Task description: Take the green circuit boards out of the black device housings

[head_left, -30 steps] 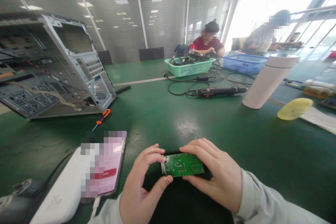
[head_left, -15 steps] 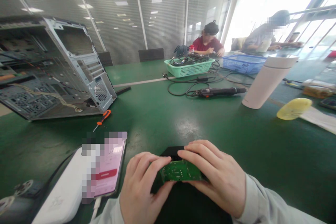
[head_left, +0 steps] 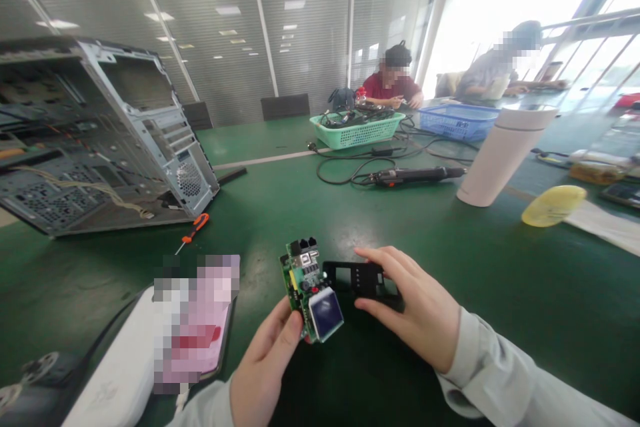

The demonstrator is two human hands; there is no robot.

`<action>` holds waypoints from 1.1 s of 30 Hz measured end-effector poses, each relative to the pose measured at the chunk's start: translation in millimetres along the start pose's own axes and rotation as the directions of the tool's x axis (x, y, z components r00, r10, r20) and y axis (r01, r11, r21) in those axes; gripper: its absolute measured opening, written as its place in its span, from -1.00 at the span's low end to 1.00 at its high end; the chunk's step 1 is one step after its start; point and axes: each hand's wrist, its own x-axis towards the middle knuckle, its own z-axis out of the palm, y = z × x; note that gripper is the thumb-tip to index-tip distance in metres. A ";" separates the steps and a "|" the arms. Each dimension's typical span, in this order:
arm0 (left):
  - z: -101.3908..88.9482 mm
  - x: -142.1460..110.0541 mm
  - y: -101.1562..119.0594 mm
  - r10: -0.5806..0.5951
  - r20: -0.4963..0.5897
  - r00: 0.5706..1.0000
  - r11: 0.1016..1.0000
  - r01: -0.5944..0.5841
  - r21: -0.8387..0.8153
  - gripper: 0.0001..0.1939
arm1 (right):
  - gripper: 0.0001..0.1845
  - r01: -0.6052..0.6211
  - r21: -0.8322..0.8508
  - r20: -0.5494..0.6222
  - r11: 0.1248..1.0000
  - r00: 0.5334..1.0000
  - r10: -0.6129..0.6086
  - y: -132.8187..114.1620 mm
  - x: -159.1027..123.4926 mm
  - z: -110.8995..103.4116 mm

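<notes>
Between thumb and fingers, my left hand (head_left: 270,353) grips a green circuit board (head_left: 307,293) by its lower left edge. The board is tilted up, its component side showing a small dark square screen, connectors along the top end and a red part in the middle. To its right, my right hand (head_left: 413,303) holds a black plastic housing (head_left: 357,278) with several cut-outs, thumb below and fingers above. Board and housing lie very close to each other; I cannot tell whether they touch.
An open computer case (head_left: 125,140) stands at left, an orange-handled screwdriver (head_left: 194,230) before it. Nearer are a phone (head_left: 210,320) and white power bank (head_left: 120,360). Beyond lie an electric screwdriver (head_left: 415,176), pink tumbler (head_left: 500,157), green basket (head_left: 357,132) and blue basket (head_left: 457,122). Two people sit farther back.
The circuit board has come out of the black housing and turned, so its screen side shows. My hands have moved apart, the left with the board, the right with the housing.
</notes>
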 end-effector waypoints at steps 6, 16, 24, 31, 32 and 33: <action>6.6 10.6 17.0 0.039 0.229 0.973 0.994 -0.015 -0.109 -0.47 | -0.61 -0.242 0.145 -0.033 0.959 0.968 0.249 1.6 2.4 -2.9; 1.5 7.7 6.9 0.080 0.283 0.956 0.934 0.028 -0.357 -0.55 | -0.21 -0.636 0.488 0.368 0.597 0.771 0.520 -2.0 17.0 -9.9; 3.8 5.2 7.4 0.015 0.224 0.974 0.947 0.058 -0.315 -0.54 | -0.30 -0.877 0.478 0.874 -0.055 0.468 0.133 -2.8 8.1 -1.6; 8.0 6.6 20.9 -0.004 0.250 0.968 0.930 0.095 -0.355 -0.53 | -0.48 -0.847 0.428 0.892 -0.316 0.453 -0.004 0.8 4.8 3.9; 7.9 7.4 20.6 -0.001 0.248 0.969 0.928 0.094 -0.361 -0.53 | -0.49 -0.847 0.424 0.900 -0.320 0.434 0.041 -1.1 6.4 3.8; 7.8 8.1 20.2 0.001 0.244 0.970 0.926 0.092 -0.367 -0.53 | -0.46 -0.850 0.430 0.901 -0.304 0.423 0.092 -3.1 8.0 3.6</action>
